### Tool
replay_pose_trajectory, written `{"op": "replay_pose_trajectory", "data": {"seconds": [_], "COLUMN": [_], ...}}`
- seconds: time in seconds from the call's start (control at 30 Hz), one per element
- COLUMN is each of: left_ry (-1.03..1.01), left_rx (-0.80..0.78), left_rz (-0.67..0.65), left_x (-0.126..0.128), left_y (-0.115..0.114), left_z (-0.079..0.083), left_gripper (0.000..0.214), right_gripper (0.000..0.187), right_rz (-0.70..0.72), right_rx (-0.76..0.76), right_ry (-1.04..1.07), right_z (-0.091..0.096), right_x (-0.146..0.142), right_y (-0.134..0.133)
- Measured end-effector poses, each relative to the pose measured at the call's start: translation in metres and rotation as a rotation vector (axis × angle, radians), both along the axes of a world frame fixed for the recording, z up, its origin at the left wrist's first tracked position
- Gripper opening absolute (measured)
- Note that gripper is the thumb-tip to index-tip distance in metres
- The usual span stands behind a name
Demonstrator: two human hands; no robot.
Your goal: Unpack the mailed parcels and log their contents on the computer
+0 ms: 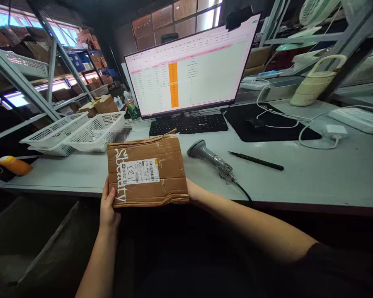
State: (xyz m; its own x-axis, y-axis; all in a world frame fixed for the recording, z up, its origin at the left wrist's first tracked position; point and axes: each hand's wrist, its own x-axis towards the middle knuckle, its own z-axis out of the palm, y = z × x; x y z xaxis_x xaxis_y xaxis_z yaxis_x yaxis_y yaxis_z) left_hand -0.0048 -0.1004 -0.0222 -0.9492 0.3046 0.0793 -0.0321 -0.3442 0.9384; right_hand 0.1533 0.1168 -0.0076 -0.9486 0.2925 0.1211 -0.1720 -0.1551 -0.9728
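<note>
A brown cardboard parcel (147, 170) with white lettering and a white shipping label is held over the near edge of the grey desk (329, 174). My left hand (108, 207) grips its lower left corner, thumb on top. My right hand (191, 191) supports the parcel's right edge from behind and beneath; its fingers are hidden by the cardboard. A grey handheld barcode scanner (209, 158) lies on the desk just right of the parcel, its cable running off the front edge.
Behind the parcel are a black keyboard (189, 123) and a large monitor (191, 68) showing a spreadsheet. White plastic baskets (81, 130) stand at the left, a black pen (256, 160) and a mouse pad (267, 122) at the right. Metal shelving flanks both sides.
</note>
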Motion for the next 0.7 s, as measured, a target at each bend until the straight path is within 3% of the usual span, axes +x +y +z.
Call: {"op": "replay_pose_trajectory", "data": {"seconds": [0.13, 0.23, 0.37, 0.47, 0.6, 0.7], "left_ry": [0.017, -0.004, 0.027, 0.067, 0.069, 0.164], "left_rx": [0.069, 0.06, 0.057, 0.084, 0.025, 0.001], "left_rz": [0.064, 0.068, 0.079, 0.155, 0.14, 0.084], "left_x": [-0.004, -0.009, -0.011, -0.007, 0.0, 0.007], "left_y": [-0.006, -0.015, -0.025, -0.031, -0.043, -0.055], "left_z": [-0.002, -0.001, 0.006, 0.007, -0.008, -0.023], "left_gripper": [0.072, 0.071, 0.07, 0.068, 0.064, 0.063], "right_gripper": [0.066, 0.075, 0.073, 0.065, 0.065, 0.048], "right_rz": [-0.107, -0.11, -0.035, -0.004, 0.082, -0.048], "right_rx": [-0.16, -0.212, -0.139, -0.1, -0.038, -0.035], "right_ry": [0.03, -0.051, -0.048, -0.005, -0.074, -0.094], "right_z": [-0.008, 0.002, 0.014, 0.01, 0.007, 0.017], "right_x": [0.005, 0.014, 0.024, 0.03, 0.038, 0.038], "right_y": [-0.005, -0.004, -0.006, -0.008, -0.001, 0.013]}}
